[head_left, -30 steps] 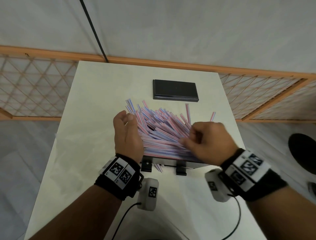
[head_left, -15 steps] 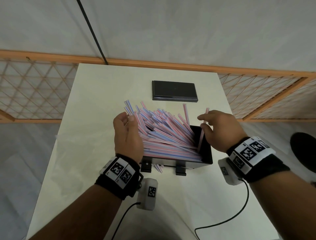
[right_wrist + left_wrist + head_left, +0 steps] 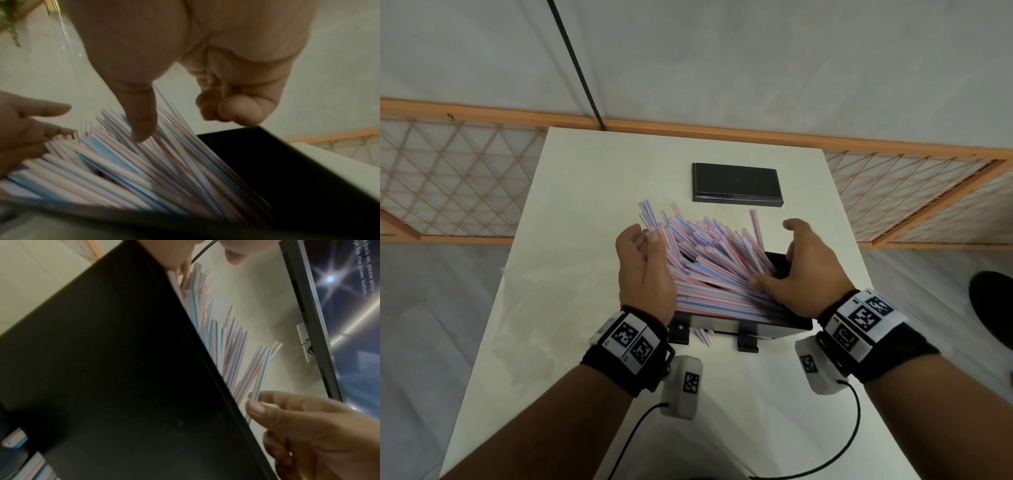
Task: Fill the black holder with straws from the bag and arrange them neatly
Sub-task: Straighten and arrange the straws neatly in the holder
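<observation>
Dozens of straws [image 3: 709,267] lie in my black holder [image 3: 787,327] near the table's [image 3: 571,274] front edge, long axes fanning leftward-away. My left hand [image 3: 645,270] cups their ends loosely; my right hand [image 3: 804,274], fingers relaxed, thumb touching them, grips nothing.

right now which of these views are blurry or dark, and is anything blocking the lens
Head view: sharp and evenly lit, wide-angle bend at the edges, slight motion smear at the right hand. Left wrist view: the black holder fills the near half as a dark mass, the straws look soft, and glare streaks the screen behind. Right wrist view: dim, motion-blurred straws, the palm crowding the top.
</observation>
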A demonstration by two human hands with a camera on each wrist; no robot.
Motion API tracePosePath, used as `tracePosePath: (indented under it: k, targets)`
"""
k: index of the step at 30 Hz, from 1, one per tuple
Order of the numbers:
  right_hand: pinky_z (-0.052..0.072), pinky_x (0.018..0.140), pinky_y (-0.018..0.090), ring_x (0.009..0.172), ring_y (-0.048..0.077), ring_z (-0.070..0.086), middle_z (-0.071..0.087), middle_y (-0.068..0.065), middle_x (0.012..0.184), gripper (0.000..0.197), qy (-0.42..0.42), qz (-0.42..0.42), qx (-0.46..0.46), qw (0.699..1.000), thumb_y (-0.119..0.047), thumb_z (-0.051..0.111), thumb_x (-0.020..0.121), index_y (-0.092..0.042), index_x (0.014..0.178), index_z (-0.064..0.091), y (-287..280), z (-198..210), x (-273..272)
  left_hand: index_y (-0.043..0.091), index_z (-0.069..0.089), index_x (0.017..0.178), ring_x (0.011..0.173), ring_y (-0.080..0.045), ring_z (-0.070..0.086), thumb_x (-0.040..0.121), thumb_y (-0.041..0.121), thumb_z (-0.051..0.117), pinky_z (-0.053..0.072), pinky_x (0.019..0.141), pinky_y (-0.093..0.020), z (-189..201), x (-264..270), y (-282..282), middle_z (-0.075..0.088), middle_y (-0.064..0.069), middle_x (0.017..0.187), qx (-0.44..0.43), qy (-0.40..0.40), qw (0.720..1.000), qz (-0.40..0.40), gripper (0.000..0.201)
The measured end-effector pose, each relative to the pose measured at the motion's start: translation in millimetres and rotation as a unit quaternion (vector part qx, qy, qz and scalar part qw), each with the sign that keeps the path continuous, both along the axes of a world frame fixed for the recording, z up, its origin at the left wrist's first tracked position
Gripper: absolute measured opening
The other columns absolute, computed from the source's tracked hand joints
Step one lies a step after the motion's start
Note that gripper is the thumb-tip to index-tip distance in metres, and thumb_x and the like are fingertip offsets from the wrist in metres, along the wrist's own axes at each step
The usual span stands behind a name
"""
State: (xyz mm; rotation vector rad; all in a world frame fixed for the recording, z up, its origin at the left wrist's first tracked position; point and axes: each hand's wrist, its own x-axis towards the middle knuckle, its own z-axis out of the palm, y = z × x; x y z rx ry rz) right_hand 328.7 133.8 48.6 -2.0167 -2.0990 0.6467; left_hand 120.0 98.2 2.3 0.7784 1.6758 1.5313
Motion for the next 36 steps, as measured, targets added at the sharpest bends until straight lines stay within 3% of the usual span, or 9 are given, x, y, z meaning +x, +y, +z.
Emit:
tracePosePath:
  k: [4, 8, 12, 16, 20, 24, 27, 33, 36]
  targets:
    - [0.040, 0.078, 0.025, 0.091, 0.023, 0.062, 0.066, 0.000, 0.093, 0.076, -0.028, 0.032, -0.040, 0.998, -0.047, 0.072, 0.084, -0.025, 0.147, 0.037, 11, -9, -3, 0.012, 0.046, 0.135, 0.110, -0.016, 0.057, 0.106, 0.030, 0.044, 0.046, 0.104, -0.035, 0, 1, 2, 0.059, -0.003, 0.124, -0.004, 0.007, 1.000, -0.001, 0.035]
    - [0.034, 0.068, 0.027, 0.074, 0.020, 0.053, 0.052, -0.010, 0.070, 0.016, -0.014, 0.089, 0.004, 0.996, -0.035, 0.066, 0.091, -0.020, 0.096, 0.063, 14, -4, -14, 0.015, 0.049, 0.128, 0.105, -0.012, 0.056, 0.106, 0.030, 0.043, 0.045, 0.100, -0.031, 0, 2, 2, 0.059, 0.005, 0.114, 0.001, 0.011, 1.000, -0.004, 0.027]
    - [0.043, 0.071, 0.037, 0.081, 0.031, 0.056, 0.060, 0.008, 0.085, 0.022, -0.025, 0.138, 0.077, 0.987, -0.031, 0.060, 0.094, -0.009, 0.089, 0.061, 12, 4, -19, 0.016, 0.049, 0.126, 0.098, -0.002, 0.057, 0.106, 0.030, 0.043, 0.044, 0.096, -0.025, -2, 1, 2, 0.058, 0.014, 0.108, 0.006, 0.011, 1.000, -0.005, 0.025]
    - [0.046, 0.067, 0.041, 0.075, 0.033, 0.054, 0.047, 0.002, 0.081, 0.018, -0.031, 0.171, 0.131, 0.976, -0.027, 0.058, 0.094, -0.015, 0.083, 0.049, 0, 28, -28, 0.012, 0.048, 0.131, 0.103, -0.006, 0.055, 0.107, 0.026, 0.043, 0.043, 0.095, -0.020, -1, 1, 2, 0.057, 0.012, 0.110, 0.012, 0.013, 1.000, -0.009, 0.029]
    - [0.049, 0.061, 0.043, 0.070, 0.036, 0.055, 0.040, -0.001, 0.083, 0.017, -0.066, 0.183, 0.141, 0.971, -0.026, 0.055, 0.096, -0.009, 0.095, 0.057, -10, 38, -40, 0.010, 0.048, 0.132, 0.104, -0.011, 0.055, 0.106, 0.027, 0.044, 0.044, 0.098, -0.027, -1, 3, 2, 0.057, 0.005, 0.113, 0.020, 0.004, 1.000, -0.008, 0.031]
    - [0.046, 0.059, 0.037, 0.070, 0.035, 0.055, 0.038, -0.001, 0.085, 0.017, -0.121, 0.180, 0.100, 0.971, -0.029, 0.051, 0.097, -0.012, 0.098, 0.054, -13, 36, -37, 0.010, 0.048, 0.129, 0.103, -0.010, 0.057, 0.098, 0.040, 0.044, 0.047, 0.097, -0.028, 1, 1, 1, 0.058, 0.007, 0.112, 0.027, 0.000, 1.000, -0.006, 0.043]
    - [0.044, 0.059, 0.038, 0.069, 0.034, 0.054, 0.040, 0.000, 0.083, 0.017, -0.096, 0.192, 0.081, 0.973, -0.030, 0.050, 0.097, -0.013, 0.098, 0.056, -15, 29, -32, 0.010, 0.048, 0.131, 0.105, -0.011, 0.057, 0.106, 0.030, 0.044, 0.047, 0.099, -0.030, 1, 1, 1, 0.058, 0.005, 0.114, 0.016, 0.001, 1.000, -0.009, 0.032]
    - [0.039, 0.081, 0.024, 0.096, 0.024, 0.058, 0.061, 0.004, 0.108, 0.034, -0.006, 0.212, 0.002, 0.977, -0.016, 0.060, 0.089, -0.016, 0.123, 0.057, -18, 5, -30, 0.007, 0.048, 0.132, 0.097, -0.010, 0.053, 0.107, 0.024, 0.043, 0.042, 0.090, -0.018, 3, 3, 2, 0.056, 0.001, 0.111, 0.006, 0.005, 1.000, -0.005, 0.030]
    - [0.034, 0.065, 0.019, 0.072, 0.013, 0.054, 0.060, -0.005, 0.089, 0.029, 0.004, 0.177, 0.022, 0.984, -0.007, 0.059, 0.077, -0.017, 0.104, 0.059, -18, 6, -13, 0.009, 0.047, 0.133, 0.104, -0.015, 0.056, 0.107, 0.027, 0.042, 0.045, 0.095, -0.027, 3, 1, 0, 0.058, -0.003, 0.119, 0.002, 0.001, 1.000, -0.006, 0.032]
